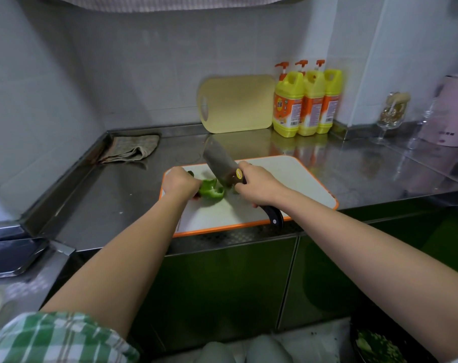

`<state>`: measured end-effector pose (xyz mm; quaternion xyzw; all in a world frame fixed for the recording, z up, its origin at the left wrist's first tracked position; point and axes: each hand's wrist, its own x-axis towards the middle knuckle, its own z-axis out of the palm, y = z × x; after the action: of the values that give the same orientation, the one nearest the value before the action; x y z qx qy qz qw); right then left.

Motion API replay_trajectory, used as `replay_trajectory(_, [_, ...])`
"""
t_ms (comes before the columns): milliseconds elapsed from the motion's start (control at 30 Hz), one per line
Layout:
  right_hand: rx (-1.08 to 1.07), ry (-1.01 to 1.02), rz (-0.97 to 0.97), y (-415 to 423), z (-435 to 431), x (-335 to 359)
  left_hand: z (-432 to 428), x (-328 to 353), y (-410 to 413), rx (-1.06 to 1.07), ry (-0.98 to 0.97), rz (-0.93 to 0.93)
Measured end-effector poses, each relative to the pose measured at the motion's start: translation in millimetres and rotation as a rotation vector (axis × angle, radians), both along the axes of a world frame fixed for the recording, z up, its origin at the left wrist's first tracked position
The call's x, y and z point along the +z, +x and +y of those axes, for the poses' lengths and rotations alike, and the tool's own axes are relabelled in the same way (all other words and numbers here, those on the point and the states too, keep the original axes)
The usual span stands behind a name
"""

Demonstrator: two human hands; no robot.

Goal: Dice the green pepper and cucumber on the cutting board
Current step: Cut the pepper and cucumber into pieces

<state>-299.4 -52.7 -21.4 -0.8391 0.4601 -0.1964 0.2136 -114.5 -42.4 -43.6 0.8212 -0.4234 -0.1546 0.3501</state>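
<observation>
A white cutting board with an orange rim [288, 179] lies on the steel counter. On its left part sits a piece of green pepper [211, 189]. My left hand [179, 183] grips the pepper's left side with curled fingers. My right hand [256, 186] holds a cleaver [218, 159] by its black handle, the blade raised and tilted just right of the pepper. A dark green bit [190, 174] shows behind my left hand; I cannot tell if it is the cucumber.
A yellow board [235, 104] leans on the tiled wall beside three yellow detergent bottles [305, 100]. A folded cloth [129, 150] lies at the back left. A wine glass [391, 113] and a pink appliance [450, 111] stand at the right.
</observation>
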Motion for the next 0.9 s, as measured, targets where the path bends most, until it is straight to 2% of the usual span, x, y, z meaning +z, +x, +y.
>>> replay_trajectory(300, [-0.004,0.042,0.247,-1.3,10.0,5.8,0.2,0.9,-13.5,-0.047,0.005,0.05])
replay_trajectory(667, [0.012,0.057,0.193,-5.7,8.5,6.2,-4.1,-3.6,-12.4,-0.046,0.01,0.098])
replay_trajectory(900, [-0.003,0.125,0.287,4.7,2.1,4.3,-8.2,-6.1,-10.7,-0.067,0.012,0.064])
